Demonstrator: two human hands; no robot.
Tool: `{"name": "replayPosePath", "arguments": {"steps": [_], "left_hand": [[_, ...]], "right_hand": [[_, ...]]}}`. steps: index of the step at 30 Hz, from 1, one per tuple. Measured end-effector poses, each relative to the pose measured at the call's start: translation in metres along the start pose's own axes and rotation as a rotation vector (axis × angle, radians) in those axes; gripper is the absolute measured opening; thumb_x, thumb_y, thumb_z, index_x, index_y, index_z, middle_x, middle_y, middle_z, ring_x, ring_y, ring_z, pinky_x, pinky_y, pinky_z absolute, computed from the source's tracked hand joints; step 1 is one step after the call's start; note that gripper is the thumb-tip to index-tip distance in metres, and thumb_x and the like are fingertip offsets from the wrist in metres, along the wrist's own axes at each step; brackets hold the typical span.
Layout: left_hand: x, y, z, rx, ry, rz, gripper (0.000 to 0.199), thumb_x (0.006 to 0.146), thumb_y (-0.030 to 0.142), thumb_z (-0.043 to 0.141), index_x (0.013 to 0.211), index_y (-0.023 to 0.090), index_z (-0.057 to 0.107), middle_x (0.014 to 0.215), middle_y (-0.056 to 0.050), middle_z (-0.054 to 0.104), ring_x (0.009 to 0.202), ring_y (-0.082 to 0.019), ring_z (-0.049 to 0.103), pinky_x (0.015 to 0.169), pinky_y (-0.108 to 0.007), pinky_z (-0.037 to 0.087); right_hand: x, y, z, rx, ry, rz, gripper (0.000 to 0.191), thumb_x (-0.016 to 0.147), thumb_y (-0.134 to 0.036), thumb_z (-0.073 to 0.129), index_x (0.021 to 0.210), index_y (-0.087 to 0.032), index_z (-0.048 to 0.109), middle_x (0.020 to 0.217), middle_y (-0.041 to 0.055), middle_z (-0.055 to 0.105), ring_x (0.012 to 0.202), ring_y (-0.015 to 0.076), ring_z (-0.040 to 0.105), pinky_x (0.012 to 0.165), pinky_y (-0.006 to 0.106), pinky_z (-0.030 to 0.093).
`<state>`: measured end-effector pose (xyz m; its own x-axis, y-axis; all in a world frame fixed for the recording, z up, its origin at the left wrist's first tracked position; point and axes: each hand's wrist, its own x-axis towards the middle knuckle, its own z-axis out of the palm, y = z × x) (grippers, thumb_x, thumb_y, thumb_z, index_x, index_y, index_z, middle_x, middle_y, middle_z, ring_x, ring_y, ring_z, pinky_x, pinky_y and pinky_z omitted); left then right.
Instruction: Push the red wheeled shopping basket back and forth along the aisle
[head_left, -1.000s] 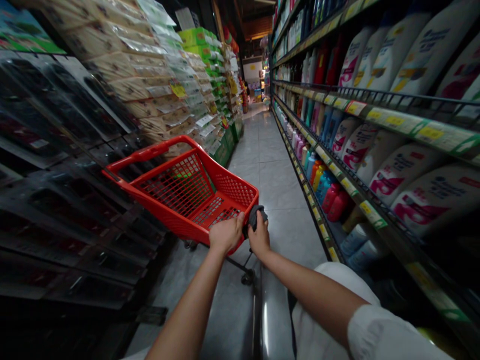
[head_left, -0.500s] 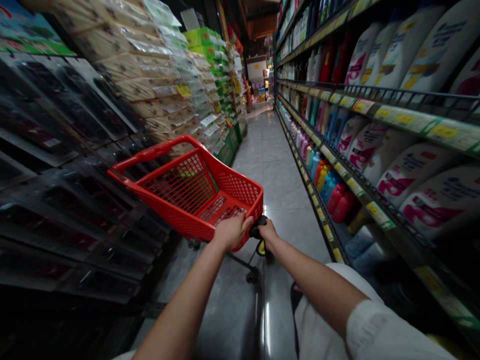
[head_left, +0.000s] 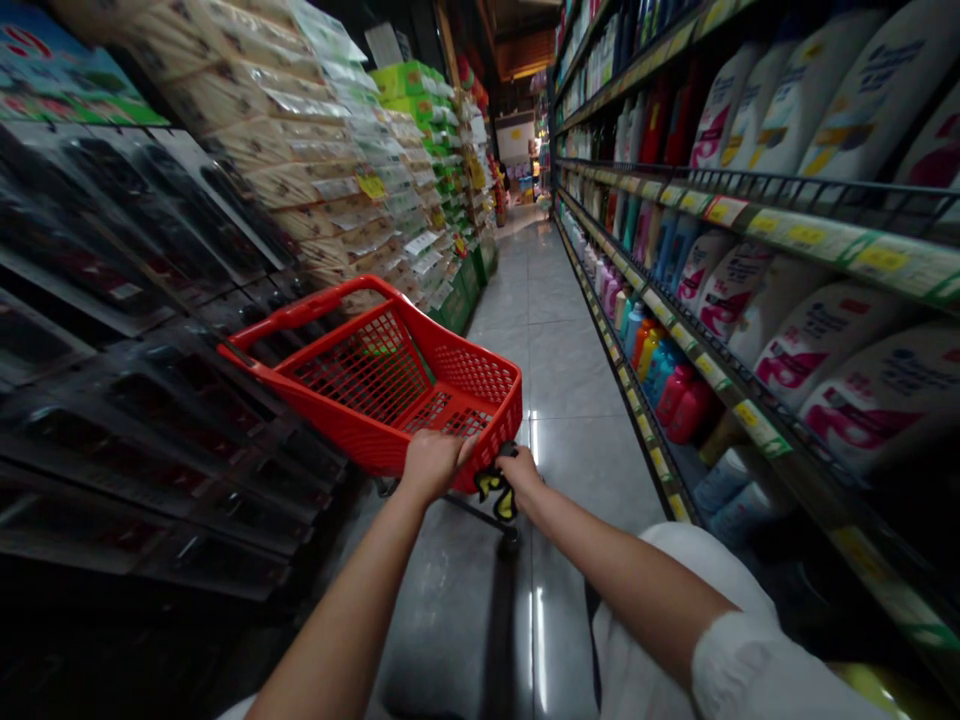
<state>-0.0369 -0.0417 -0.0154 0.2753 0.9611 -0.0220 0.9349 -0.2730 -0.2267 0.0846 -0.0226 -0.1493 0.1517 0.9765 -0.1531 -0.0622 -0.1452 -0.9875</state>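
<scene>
A red plastic shopping cart (head_left: 457, 345) with grid walls stands at an angle in the aisle, its basket bare inside. My left hand (head_left: 433, 466) is closed over the cart's near side rim, close to the front corner, with the fingertips partly hidden. Just right of that corner, my right hand (head_left: 523, 470) is closed on a small black-and-yellow looped thing (head_left: 495, 492). This hangs below the fingers against the cart's front end; its kind is unclear, and I cannot tell whether it is fastened to the cart.
Shelves (head_left: 795, 232) of shampoo and other bottles run along the right, close to my right arm. Stacked tissue packs (head_left: 300, 150) and hanging packaged goods (head_left: 172, 250) line the left. A grey tiled floor (head_left: 555, 350) stretches down the aisle between them.
Both hands have shifted a little left, and the cart's front end has moved slightly left too. More of the black-and-yellow thing shows below my right hand.
</scene>
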Motion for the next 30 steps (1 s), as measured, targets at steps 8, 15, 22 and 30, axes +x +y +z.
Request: {"name": "replayPosePath", "arguments": {"steps": [8, 15, 22, 30], "left_hand": [[0.007, 0.011, 0.000, -0.023, 0.076, 0.032, 0.074, 0.101, 0.044, 0.011, 0.079, 0.017, 0.076, 0.081, -0.014, 0.075, 0.082, -0.024, 0.069, 0.077, -0.036, 0.039], [0.002, 0.014, -0.004, -0.045, 0.058, 0.026, 0.075, 0.101, 0.044, 0.009, 0.080, 0.015, 0.075, 0.084, -0.014, 0.075, 0.082, -0.023, 0.068, 0.075, -0.035, 0.038], [-0.005, 0.019, 0.000, -0.064, 0.074, 0.040, 0.072, 0.102, 0.043, 0.012, 0.079, 0.017, 0.075, 0.082, -0.012, 0.076, 0.080, -0.022, 0.068, 0.073, -0.034, 0.038], [0.006, 0.022, 0.005, -0.064, 0.207, 0.045, 0.074, 0.102, 0.043, 0.013, 0.072, 0.014, 0.075, 0.074, -0.013, 0.075, 0.074, -0.022, 0.068, 0.067, -0.034, 0.035]], "right_hand": [[0.040, -0.089, -0.055, -0.635, 0.028, -0.374, 0.054, 0.081, -0.017, 0.051, 0.133, -0.030, 0.056, 0.125, 0.0084, 0.053, 0.103, 0.0225, 0.062, 0.088, 0.032, 0.049], [-0.010, -0.077, -0.049, -0.808, -0.173, -0.529, 0.049, 0.081, -0.019, 0.052, 0.126, -0.036, 0.061, 0.123, 0.0052, 0.053, 0.095, 0.0212, 0.065, 0.080, 0.031, 0.050], [0.078, -0.069, -0.052, -0.271, 0.094, -0.186, 0.061, 0.069, -0.012, 0.051, 0.129, -0.022, 0.058, 0.116, 0.0068, 0.064, 0.101, 0.0197, 0.063, 0.086, 0.031, 0.052], [0.026, -0.021, -0.037, -0.135, -0.099, -0.279, 0.047, 0.062, -0.018, 0.057, 0.108, -0.021, 0.067, 0.099, 0.0019, 0.069, 0.089, 0.0195, 0.065, 0.085, 0.032, 0.052]]}}
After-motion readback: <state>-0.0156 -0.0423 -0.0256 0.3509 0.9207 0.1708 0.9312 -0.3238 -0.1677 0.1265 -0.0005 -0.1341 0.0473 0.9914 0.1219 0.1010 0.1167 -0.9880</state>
